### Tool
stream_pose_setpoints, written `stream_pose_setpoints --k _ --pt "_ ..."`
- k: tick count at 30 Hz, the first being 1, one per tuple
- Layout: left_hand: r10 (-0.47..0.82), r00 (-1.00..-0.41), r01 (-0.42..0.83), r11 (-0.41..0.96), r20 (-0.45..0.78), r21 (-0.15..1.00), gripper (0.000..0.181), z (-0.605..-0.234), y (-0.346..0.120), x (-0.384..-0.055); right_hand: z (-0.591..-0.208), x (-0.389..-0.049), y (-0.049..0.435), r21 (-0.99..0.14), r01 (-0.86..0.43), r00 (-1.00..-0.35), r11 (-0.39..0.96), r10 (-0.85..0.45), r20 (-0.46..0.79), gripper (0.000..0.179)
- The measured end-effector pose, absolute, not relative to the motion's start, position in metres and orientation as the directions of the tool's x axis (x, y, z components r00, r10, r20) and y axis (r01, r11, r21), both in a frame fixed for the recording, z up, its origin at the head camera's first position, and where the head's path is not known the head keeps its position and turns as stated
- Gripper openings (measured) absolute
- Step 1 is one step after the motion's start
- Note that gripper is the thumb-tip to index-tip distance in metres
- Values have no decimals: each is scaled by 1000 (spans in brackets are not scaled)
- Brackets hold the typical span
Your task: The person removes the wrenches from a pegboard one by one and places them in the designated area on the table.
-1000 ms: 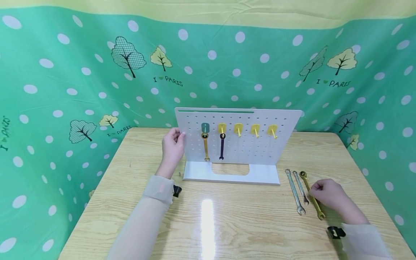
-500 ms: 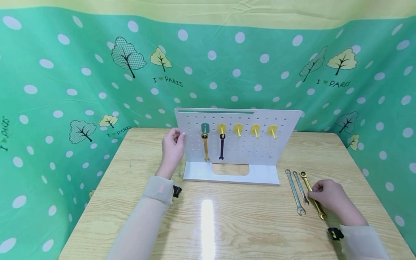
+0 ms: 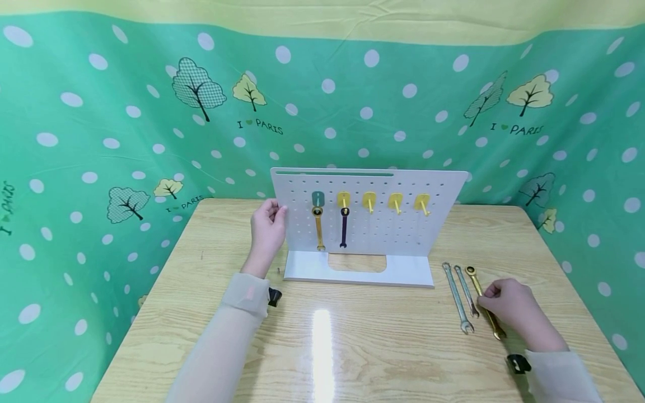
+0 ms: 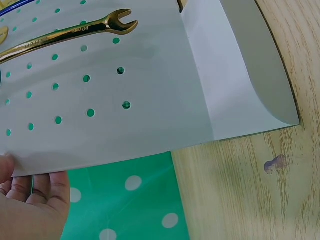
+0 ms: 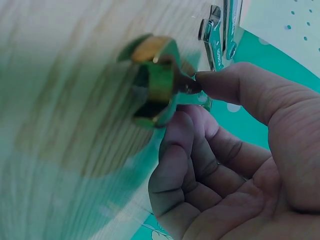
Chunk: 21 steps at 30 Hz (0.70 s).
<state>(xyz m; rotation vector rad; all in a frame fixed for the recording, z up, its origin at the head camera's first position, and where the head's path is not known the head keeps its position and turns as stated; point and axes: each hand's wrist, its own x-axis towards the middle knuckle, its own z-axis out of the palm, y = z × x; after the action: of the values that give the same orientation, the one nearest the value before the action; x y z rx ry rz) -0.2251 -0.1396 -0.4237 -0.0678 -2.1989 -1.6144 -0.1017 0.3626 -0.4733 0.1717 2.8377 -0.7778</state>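
My left hand [image 3: 269, 229] grips the left edge of a white pegboard [image 3: 302, 232], thumb in front and fingers behind in the left wrist view. On the board hang a gold wrench [image 4: 65, 35] and, to its right, a dark wrench [image 3: 344, 228], each from a hook. My right hand [image 3: 511, 305] pinches another gold combination wrench [image 3: 492, 321] by its shank, between thumb and fingers. Its open-ended head [image 5: 160, 82] looms close in the right wrist view. Left of it lie two silver wrenches, a longer one [image 3: 457, 296] and a shorter one [image 3: 466, 291].
Three yellow hooks, including the rightmost hook [image 3: 422, 202], hold nothing. A green hook [image 3: 318, 198] bears the hanging gold wrench. The board's base [image 3: 403, 271] rests on the wooden table [image 3: 393, 347]. A dotted green curtain [image 3: 353, 129] surrounds the table's back and sides.
The pinched gold wrench has shifted very slightly, with the right wrist sinking a little toward the front. My left hand and the pegboard stay where they were.
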Motion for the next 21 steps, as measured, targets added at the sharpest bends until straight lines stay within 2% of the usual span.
stream_pose_setpoints --k 21 --pt "-206 -920 257 325 333 910 11 -424 -139 -225 -470 -98 361 -498 147 -978 855 51 -200 32"
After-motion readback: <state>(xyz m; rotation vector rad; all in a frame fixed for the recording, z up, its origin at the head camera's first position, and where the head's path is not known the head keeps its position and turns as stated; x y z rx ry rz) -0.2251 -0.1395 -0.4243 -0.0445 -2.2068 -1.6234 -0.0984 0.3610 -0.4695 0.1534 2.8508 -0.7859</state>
